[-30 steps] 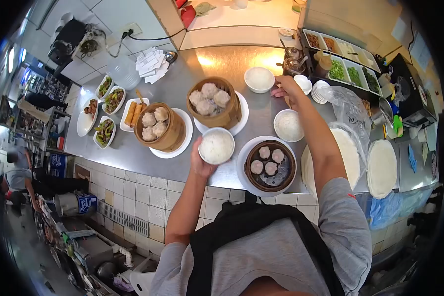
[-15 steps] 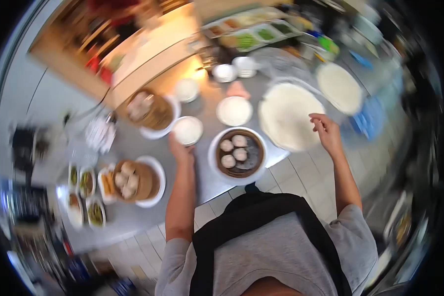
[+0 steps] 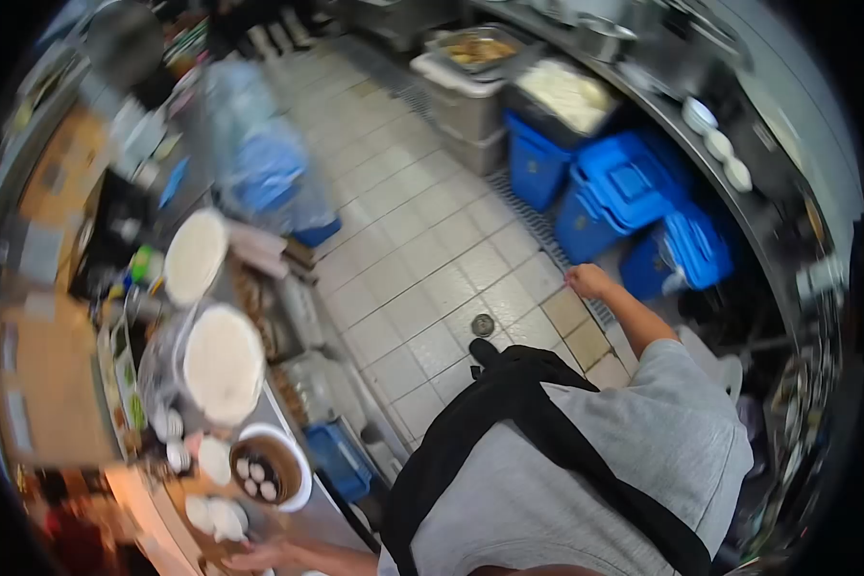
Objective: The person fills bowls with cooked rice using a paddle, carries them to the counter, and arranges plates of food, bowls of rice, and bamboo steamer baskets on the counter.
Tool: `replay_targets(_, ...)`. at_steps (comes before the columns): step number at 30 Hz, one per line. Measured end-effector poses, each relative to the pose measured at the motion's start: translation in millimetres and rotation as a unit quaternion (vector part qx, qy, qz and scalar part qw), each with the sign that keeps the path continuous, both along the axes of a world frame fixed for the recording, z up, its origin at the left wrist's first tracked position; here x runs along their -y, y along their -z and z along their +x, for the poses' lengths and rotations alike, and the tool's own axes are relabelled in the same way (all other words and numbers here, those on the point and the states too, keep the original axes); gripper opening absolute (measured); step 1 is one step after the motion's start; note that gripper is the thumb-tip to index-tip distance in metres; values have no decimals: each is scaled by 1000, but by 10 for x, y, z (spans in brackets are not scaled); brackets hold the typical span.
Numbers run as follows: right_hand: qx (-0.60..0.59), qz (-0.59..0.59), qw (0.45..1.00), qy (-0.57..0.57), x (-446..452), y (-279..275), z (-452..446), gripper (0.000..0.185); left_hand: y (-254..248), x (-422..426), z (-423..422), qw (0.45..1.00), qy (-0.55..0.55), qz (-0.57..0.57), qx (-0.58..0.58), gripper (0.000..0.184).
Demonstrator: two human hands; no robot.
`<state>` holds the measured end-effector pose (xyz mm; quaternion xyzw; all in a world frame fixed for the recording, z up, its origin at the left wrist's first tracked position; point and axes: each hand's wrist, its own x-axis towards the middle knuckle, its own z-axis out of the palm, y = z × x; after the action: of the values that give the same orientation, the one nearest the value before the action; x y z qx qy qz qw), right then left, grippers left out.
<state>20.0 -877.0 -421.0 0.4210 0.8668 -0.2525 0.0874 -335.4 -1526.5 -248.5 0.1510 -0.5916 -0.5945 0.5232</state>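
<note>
Right hand (image 3: 588,280) half-open in midair — left hand (image 3: 262,555) beside white bowls (image 3: 228,519), grip too blurred to tell.

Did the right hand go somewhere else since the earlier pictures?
Yes. The right hand was over the metal counter; now it is off to the counter's right, above the tiled floor.

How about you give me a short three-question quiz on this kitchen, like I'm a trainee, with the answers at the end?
1. True or false: the right hand is touching the round steamer.
2. How many dumplings are in that steamer?
3. What colour are the lidded bins beside the floor grate? A) Red B) Blue C) Green

Key: 1. False; 2. Four; 3. B
</note>
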Motion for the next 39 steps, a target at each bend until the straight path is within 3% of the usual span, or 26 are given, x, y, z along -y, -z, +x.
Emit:
replay_targets(1,-15,-55,994,98,-76,-6,371,23,95,-114,-64,1000,31,0,0,46)
replay_targets(3,-36,-3,987,158,-216,-11,1035,23,-95,-824,178,985,78,-153,-30,41)
replay_targets(5,-71,82,971,213,-442,19,1620,23,-9,-1599,272,962,243,-126,9,43)
replay_targets(6,-88,115,960,239,-592,23,1882,25,-238,-2286,539,958,268,-47,88,40)
replay_targets(7,-128,155,941,273,-713,-120,2088,24,-78,-2606,591,934,343,-63,83,41)
replay_targets(8,-164,202,918,298,-875,-251,2290,26,102,-2966,629,889,438,-56,122,40)
replay_targets(9,-198,250,892,321,-1066,-378,2492,29,137,-3443,840,859,477,-147,113,38)
replay_targets(12,-196,373,848,322,-1715,-816,3096,39,422,-4784,1431,733,637,-218,97,37)
replay_targets(16,-113,481,797,348,-2656,-1369,3662,60,558,-6715,2597,521,783,-316,127,55)
replay_targets(19,-65,462,801,376,-3386,-1413,4021,76,332,-8149,3657,324,831,-449,48,76)
replay_targets(21,-18,408,824,393,-3707,-1474,4117,83,310,-9046,4236,259,809,-515,-114,84)
replay_targets(24,8,290,863,414,-4058,-1480,4202,89,251,-10145,5053,226,799,-523,-193,88)
replay_targets(30,-6,229,892,391,-4329,-1485,4484,94,193,-11433,6151,210,765,-558,-243,103)
replay_targets(33,-15,221,907,359,-4161,-1541,4705,97,132,-11620,6435,202,710,-650,-180,109)
replay_targets(36,16,200,922,331,-3912,-1667,4915,99,99,-11761,6530,133,687,-703,-128,116)
replay_targets(39,44,180,936,300,-3779,-1735,5080,101,177,-11892,6560,110,671,-724,-120,117)
